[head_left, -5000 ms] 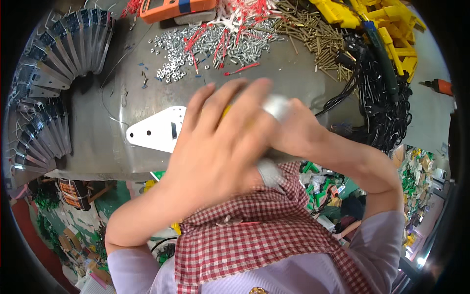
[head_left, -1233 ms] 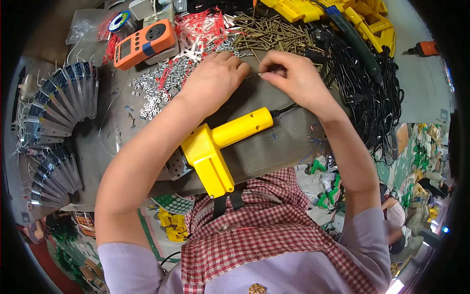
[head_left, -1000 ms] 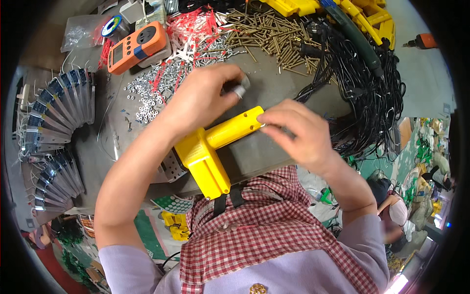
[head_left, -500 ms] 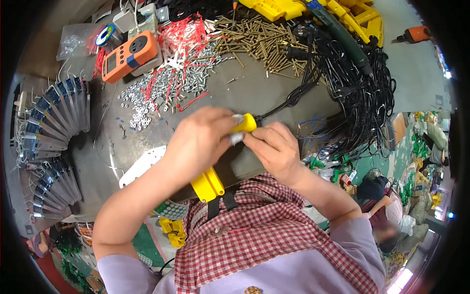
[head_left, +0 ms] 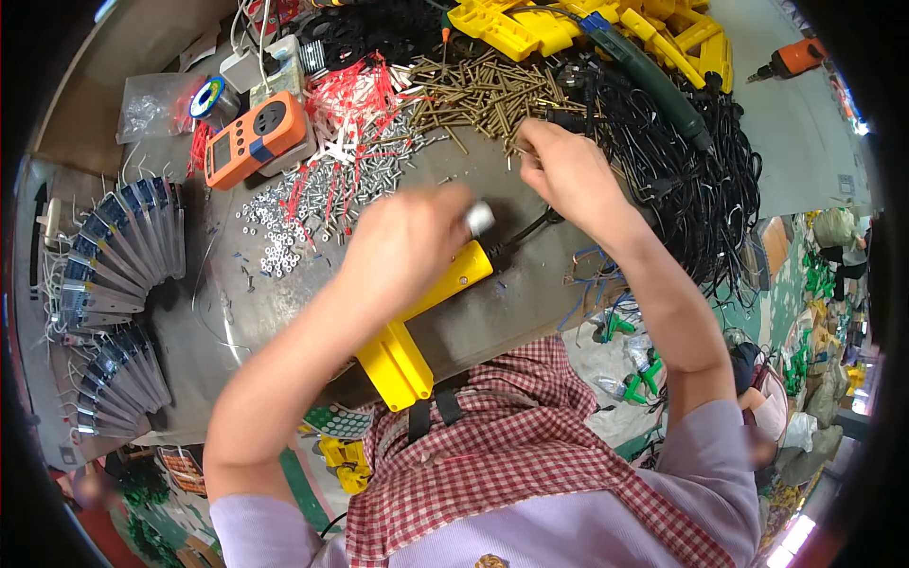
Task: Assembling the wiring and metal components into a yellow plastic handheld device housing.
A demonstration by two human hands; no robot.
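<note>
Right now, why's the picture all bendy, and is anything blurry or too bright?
All in the head view: the edge of the table curves, from the fisheye lens; the left hand is smeared with blur; the right hand looks clearer; a light glares white at lower right.

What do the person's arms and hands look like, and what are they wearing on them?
Both arms have short, pale purple sleeves, and the forearms below them are bare. The right hand looks uncovered. On the left hand, a white covering shows near the fingertips, but it's too blurry to tell what kind.
</note>
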